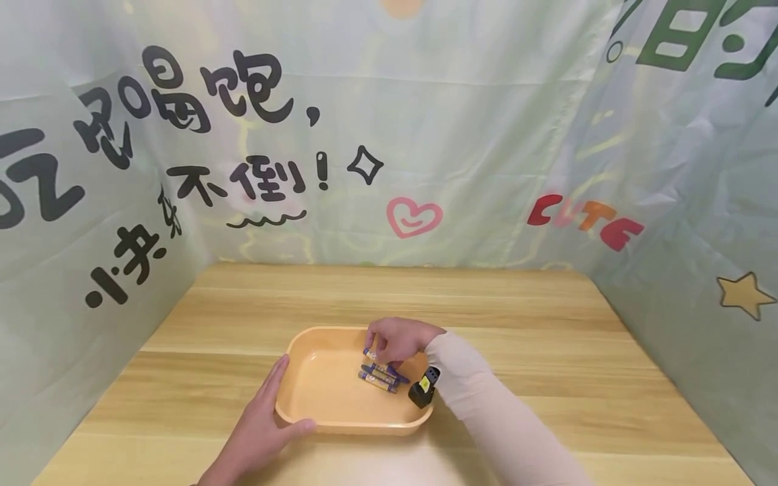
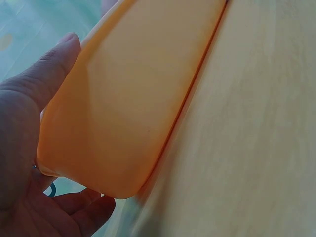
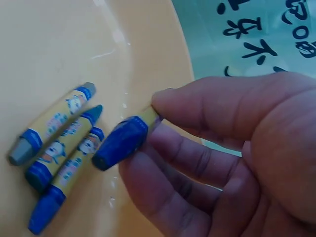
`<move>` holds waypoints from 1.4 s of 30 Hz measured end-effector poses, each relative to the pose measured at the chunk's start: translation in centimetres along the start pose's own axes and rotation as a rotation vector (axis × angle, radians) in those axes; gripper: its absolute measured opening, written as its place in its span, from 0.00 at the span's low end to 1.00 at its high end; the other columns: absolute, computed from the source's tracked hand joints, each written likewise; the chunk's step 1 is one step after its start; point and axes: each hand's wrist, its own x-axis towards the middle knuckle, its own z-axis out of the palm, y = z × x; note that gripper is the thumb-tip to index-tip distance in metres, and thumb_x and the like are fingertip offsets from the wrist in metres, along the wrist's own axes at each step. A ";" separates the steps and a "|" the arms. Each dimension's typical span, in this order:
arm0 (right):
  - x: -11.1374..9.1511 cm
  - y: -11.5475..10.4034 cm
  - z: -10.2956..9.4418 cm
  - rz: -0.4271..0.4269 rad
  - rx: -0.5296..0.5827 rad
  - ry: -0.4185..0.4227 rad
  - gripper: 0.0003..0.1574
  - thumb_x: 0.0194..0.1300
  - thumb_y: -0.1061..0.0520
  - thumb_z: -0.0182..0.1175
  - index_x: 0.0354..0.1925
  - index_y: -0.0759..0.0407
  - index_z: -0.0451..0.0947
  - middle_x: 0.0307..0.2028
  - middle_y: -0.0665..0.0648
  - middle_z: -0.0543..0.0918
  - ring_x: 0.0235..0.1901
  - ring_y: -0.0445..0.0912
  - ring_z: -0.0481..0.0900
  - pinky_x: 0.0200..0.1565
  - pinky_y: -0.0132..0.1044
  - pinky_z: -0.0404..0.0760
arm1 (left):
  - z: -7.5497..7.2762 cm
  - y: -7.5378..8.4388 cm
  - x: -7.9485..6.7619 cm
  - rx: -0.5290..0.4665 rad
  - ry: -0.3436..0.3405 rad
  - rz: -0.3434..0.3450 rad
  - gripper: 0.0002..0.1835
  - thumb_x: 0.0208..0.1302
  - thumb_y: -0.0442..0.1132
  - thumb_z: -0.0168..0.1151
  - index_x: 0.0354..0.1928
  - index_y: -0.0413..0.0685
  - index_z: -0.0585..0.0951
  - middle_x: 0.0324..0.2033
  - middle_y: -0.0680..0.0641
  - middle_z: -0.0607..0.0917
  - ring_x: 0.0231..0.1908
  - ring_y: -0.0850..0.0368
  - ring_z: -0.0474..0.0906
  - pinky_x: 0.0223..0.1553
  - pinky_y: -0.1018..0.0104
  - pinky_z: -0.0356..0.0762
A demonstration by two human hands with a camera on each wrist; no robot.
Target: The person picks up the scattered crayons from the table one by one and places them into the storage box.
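Note:
A shallow orange plastic tray [image 1: 322,395] with rounded corners sits on the wooden table. My left hand [image 1: 258,426] holds its near left corner, thumb along the near side and fingers round the left wall. Over the right part of the tray, my right hand [image 1: 401,339] pinches a blue crayon [image 3: 122,143] between thumb and fingers, its blue end pointing out. Three crayons lie close together on the tray floor beside that hand in the right wrist view: a grey crayon [image 3: 53,122], a green crayon [image 3: 64,148] and another blue crayon [image 3: 66,170]. All have yellow printed wrappers.
The wooden table [image 1: 523,324] stretches out on all sides of the tray. Pale green printed cloth [image 1: 480,155] hangs behind it and at both sides. A small black device [image 1: 423,388] sits at my right wrist, over the tray's right edge.

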 end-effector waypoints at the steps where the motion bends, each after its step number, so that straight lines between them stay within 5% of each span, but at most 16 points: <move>1: 0.1 -0.1 0.1 0.006 -0.001 -0.010 0.13 0.62 0.69 0.59 0.44 0.57 0.74 0.25 0.53 0.80 0.20 0.44 0.79 0.27 0.36 0.81 | 0.0 0.0 0.0 0.002 -0.002 0.002 0.62 0.50 0.61 0.72 0.77 0.46 0.45 0.74 0.37 0.49 0.69 0.31 0.52 0.61 0.31 0.56; 11: 1.0 -0.1 2.0 0.068 0.097 -0.094 0.12 0.57 0.72 0.63 0.37 0.61 0.75 0.25 0.54 0.80 0.20 0.43 0.76 0.24 0.31 0.78 | -0.1 0.2 0.1 0.008 -0.005 0.000 0.62 0.49 0.61 0.72 0.77 0.45 0.46 0.74 0.36 0.50 0.68 0.30 0.53 0.60 0.31 0.56; 20: 1.8 -0.9 2.5 0.054 0.039 -0.155 0.11 0.55 0.74 0.63 0.33 0.62 0.77 0.20 0.53 0.79 0.15 0.42 0.69 0.18 0.28 0.67 | -0.1 0.2 0.0 0.010 0.003 0.008 0.62 0.49 0.61 0.72 0.77 0.45 0.46 0.74 0.37 0.50 0.68 0.30 0.53 0.60 0.30 0.56; 32: 1.6 -2.7 3.6 0.113 -0.195 -0.065 0.14 0.49 0.70 0.72 0.22 0.56 0.78 0.16 0.48 0.77 0.13 0.38 0.68 0.17 0.26 0.68 | 0.0 -0.1 0.0 0.010 0.016 0.024 0.60 0.50 0.60 0.73 0.76 0.45 0.47 0.74 0.37 0.51 0.68 0.31 0.53 0.60 0.30 0.57; 42: 1.6 -2.5 3.8 0.071 -0.335 -0.029 0.17 0.46 0.70 0.72 0.19 0.53 0.76 0.15 0.44 0.74 0.12 0.35 0.68 0.16 0.23 0.67 | 0.2 0.2 0.0 -0.004 0.010 0.006 0.61 0.49 0.59 0.73 0.76 0.45 0.48 0.74 0.37 0.51 0.68 0.32 0.53 0.61 0.31 0.56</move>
